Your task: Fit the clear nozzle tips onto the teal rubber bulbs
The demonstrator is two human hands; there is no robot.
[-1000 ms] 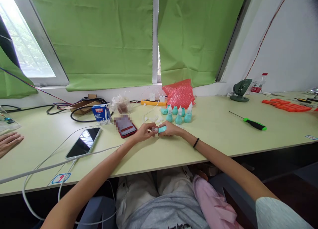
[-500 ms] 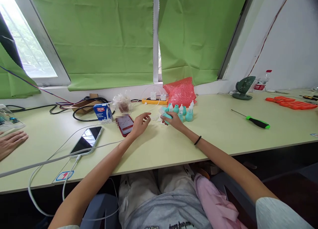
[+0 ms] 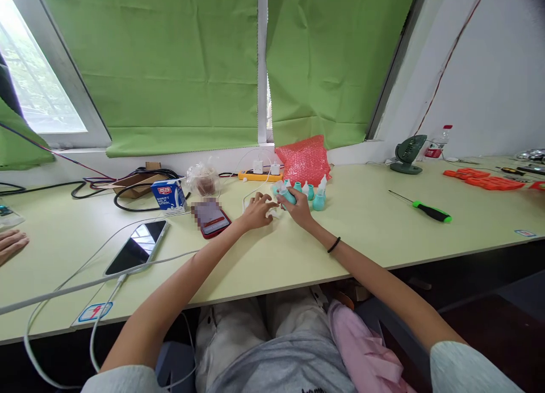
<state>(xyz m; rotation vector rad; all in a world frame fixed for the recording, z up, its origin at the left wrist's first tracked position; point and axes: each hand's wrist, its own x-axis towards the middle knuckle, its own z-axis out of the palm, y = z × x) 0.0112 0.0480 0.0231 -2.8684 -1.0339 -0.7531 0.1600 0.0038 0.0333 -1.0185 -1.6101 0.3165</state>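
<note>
My right hand (image 3: 300, 207) is closed round a teal squeeze bulb (image 3: 288, 196), holding it tilted above the table. To its left, my left hand (image 3: 258, 211) reaches down with bent, separated fingers over small clear pieces (image 3: 273, 213); whether a fingertip touches one is too small to tell. Just beyond and to the right of my right hand, several teal bulbs stand upright, some with pale pointed tips. The nearest teal bulb (image 3: 318, 201) is at the group's right end.
A red phone (image 3: 216, 225) and a milk carton (image 3: 169, 195) lie left of my left hand. A white phone (image 3: 138, 246) trails a cable. Behind the bulbs is a red bubble-wrap bag (image 3: 303, 161). A screwdriver (image 3: 430, 212) lies right. Another person's hand (image 3: 12, 245) rests far left.
My left hand has moved right and down to the small clear pieces, its fingers spreading. My right hand still holds the teal bulb, now tilted differently. The view has shifted slightly.
</note>
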